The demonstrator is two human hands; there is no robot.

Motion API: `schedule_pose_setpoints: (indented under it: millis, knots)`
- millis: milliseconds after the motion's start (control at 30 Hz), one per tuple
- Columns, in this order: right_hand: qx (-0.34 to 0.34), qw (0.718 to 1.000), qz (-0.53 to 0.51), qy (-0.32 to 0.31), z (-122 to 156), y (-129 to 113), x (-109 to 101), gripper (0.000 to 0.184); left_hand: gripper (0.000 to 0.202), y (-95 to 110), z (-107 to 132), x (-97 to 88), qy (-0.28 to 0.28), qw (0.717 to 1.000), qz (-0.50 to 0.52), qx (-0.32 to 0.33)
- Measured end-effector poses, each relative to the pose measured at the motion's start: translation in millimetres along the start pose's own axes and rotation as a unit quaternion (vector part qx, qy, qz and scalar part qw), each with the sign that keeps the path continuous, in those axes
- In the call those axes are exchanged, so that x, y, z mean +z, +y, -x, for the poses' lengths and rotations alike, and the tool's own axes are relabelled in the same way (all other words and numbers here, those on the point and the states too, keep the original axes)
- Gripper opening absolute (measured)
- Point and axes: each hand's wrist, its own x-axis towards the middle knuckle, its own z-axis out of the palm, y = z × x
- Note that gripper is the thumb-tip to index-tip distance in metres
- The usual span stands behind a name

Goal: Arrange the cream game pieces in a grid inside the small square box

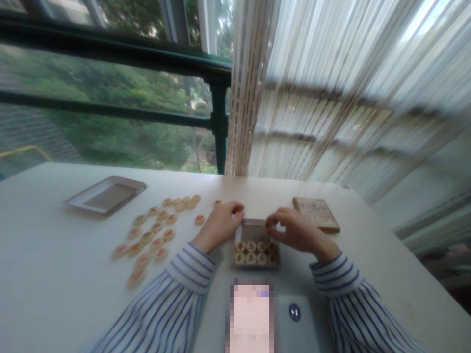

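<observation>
Pinching a piece [267, 224], our right hand [298, 233] hovers; left hand [220, 226] grips the box [254, 228], square to the table's [55, 264] near edge, long axis unclear.

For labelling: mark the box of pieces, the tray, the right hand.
box of pieces [253, 228], head view, bare floor at far end
tray [106, 196], head view, its flat bottom
right hand [299, 233], head view, back of the hand

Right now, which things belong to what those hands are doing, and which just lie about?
In use: left hand, right hand pinching a round piece, small box, packed pieces, loose pieces.
Lying about: flat tray, wooden board, grey device.
</observation>
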Motion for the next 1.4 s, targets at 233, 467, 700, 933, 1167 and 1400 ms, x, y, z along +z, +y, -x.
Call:
schedule_pose_setpoints:
  millis: [233, 467, 700, 933, 1167, 1400]
  knots:
    - [0.014, 0.999, 0.031, -0.033, 0.8, 0.2, -2.4, 0.019, 0.027, -1.3, 0.2, -1.2, -0.026, 0.999, -0.03, -0.012]
    - [0.017, 0.998, 0.038, -0.054, 0.8, 4.0, -0.3, 0.02, 0.029, -2.3, 1.1, 0.6, -0.056, 0.997, -0.056, -0.017]
    - [0.035, 0.994, 0.052, -0.091, 1.0, 3.7, -0.9, 0.021, 0.029, -6.0, 1.8, 3.9, -0.062, 0.996, -0.063, -0.006]
    - [0.045, 0.991, 0.057, -0.116, 0.9, 3.4, -0.8, 0.024, 0.027, -8.4, 3.0, 6.4, -0.068, 0.996, -0.061, 0.001]
    - [0.06, 0.985, 0.068, -0.146, 0.2, 2.6, 0.1, 0.027, 0.026, -11.0, 3.2, 8.6, -0.067, 0.996, -0.054, 0.012]
    - [0.062, 0.981, 0.079, -0.163, -1.0, 1.9, -1.4, 0.028, 0.027, -9.0, 3.4, 7.1, -0.073, 0.996, -0.042, 0.005]
